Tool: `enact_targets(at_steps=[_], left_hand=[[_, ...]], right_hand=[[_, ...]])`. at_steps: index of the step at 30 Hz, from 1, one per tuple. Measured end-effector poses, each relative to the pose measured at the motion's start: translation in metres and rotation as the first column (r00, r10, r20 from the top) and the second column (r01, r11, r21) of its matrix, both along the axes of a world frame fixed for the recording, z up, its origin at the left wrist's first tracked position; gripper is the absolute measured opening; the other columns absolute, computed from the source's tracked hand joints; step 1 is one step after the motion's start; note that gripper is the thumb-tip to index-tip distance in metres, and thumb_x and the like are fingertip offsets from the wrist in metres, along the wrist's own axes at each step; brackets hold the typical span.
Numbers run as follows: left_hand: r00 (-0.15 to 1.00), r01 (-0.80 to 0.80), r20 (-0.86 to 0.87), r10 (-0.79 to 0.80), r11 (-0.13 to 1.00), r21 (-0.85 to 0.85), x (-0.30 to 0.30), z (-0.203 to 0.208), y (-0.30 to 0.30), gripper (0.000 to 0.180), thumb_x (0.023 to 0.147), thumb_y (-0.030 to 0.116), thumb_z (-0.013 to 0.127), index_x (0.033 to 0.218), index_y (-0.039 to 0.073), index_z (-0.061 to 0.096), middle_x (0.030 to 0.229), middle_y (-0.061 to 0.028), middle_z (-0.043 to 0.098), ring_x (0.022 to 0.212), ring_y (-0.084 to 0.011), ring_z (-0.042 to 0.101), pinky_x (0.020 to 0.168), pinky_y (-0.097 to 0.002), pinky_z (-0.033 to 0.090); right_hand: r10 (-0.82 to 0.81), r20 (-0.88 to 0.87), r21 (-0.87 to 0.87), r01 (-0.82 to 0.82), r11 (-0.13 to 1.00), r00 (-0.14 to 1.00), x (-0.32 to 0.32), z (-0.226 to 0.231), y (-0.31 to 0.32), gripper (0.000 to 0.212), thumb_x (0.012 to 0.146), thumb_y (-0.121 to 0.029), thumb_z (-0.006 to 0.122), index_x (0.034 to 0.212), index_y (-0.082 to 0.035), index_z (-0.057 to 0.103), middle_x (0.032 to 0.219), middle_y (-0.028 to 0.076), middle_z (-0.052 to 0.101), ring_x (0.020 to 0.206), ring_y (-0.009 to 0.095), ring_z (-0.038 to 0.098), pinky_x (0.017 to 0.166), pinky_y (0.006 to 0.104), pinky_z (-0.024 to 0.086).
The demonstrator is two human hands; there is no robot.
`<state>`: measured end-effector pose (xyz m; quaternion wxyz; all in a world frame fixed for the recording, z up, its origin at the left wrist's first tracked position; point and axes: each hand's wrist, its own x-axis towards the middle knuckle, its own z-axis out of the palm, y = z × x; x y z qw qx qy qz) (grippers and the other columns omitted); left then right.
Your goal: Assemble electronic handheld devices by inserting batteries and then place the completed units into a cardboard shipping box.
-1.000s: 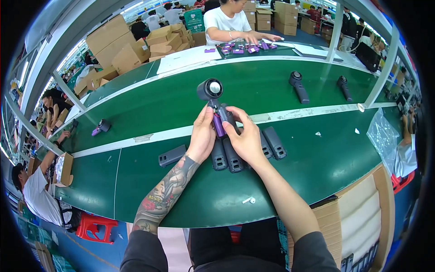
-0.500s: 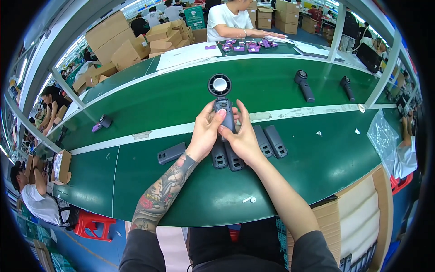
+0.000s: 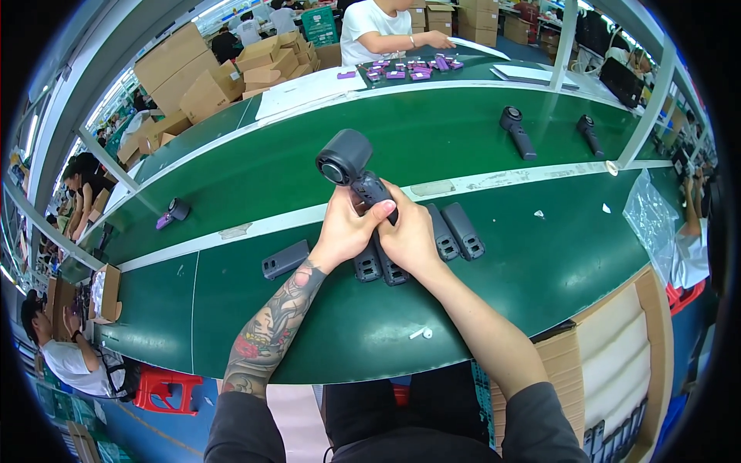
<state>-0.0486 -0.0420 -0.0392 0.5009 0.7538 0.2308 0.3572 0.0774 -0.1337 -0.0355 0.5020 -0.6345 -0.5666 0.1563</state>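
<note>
A dark grey handheld fan (image 3: 345, 157) is held up over the bench, its round head tilted to the left and its handle between my two hands. My left hand (image 3: 346, 230) grips the handle from the left, thumb laid across its front. From the right, my right hand (image 3: 409, 238) wraps the lower handle, and part of its fingers is hidden. Several dark grey handle casings lie below: a casing (image 3: 285, 260) left of my left wrist, a casing (image 3: 367, 268) partly under my hands, and a casing (image 3: 463, 231) right of my right hand.
More handheld fans, a fan (image 3: 517, 133) and another fan (image 3: 590, 136), lie on the green belt at right; a fan with a purple part (image 3: 174, 214) lies left. A white earbud (image 3: 422, 333) rests near the front edge. An open carton (image 3: 610, 363) stands lower right. Across sits a co-worker (image 3: 378, 31) behind purple parts.
The fan has been turned in my hands: its head has swung left and shows its side, where before it stood upright facing me. The co-worker opposite has lifted a white sheet.
</note>
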Motion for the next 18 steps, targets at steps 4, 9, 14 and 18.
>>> enact_targets(at_steps=[4,9,14,18], left_hand=[[0.999,-0.026,0.043,0.027,0.999,-0.018,0.001,0.013,-0.008,0.041,0.095,0.014,0.068,0.128,-0.003,0.051,0.114,-0.0177,0.064,0.099,-0.0210,0.065,0.089,-0.0322,0.054],[0.879,-0.068,-0.418,0.231,0.926,0.370,-0.075,0.034,0.005,0.041,0.104,0.032,0.054,0.132,0.002,0.057,0.132,-0.0136,0.061,0.118,-0.0287,0.060,0.103,-0.0379,0.046],[0.631,0.077,-0.694,0.347,0.862,0.501,-0.164,0.021,-0.014,0.048,0.101,0.031,0.057,0.142,0.006,0.052,0.147,-0.0184,0.048,0.134,-0.0356,0.048,0.112,-0.0421,0.040],[0.637,0.127,-0.692,0.338,0.841,0.527,-0.182,0.001,-0.027,0.053,0.102,0.029,0.056,0.149,0.009,0.044,0.155,-0.0186,0.039,0.142,-0.0355,0.039,0.117,-0.0447,0.033]], right_hand=[[0.156,-0.372,-0.037,-0.182,0.983,0.915,0.003,-0.002,0.002,0.040,0.091,-0.012,0.066,0.128,0.000,0.058,0.103,0.020,0.072,0.073,0.022,0.070,0.067,0.0311,0.055],[0.312,-0.873,0.108,-0.476,0.873,0.374,0.038,-0.005,0.010,0.033,0.096,-0.015,0.066,0.122,0.003,0.059,0.097,0.021,0.071,0.066,0.016,0.066,0.062,0.0233,0.054],[0.206,-0.962,0.106,-0.449,0.887,0.181,0.073,-0.005,0.011,0.038,0.098,-0.023,0.067,0.115,0.009,0.055,0.101,0.019,0.070,0.066,0.011,0.061,0.057,0.0141,0.048],[0.095,-0.754,0.042,-0.098,0.994,0.650,0.046,-0.008,0.013,0.038,0.095,-0.014,0.062,0.125,0.007,0.053,0.116,0.024,0.064,0.094,0.024,0.062,0.080,0.0299,0.050]])
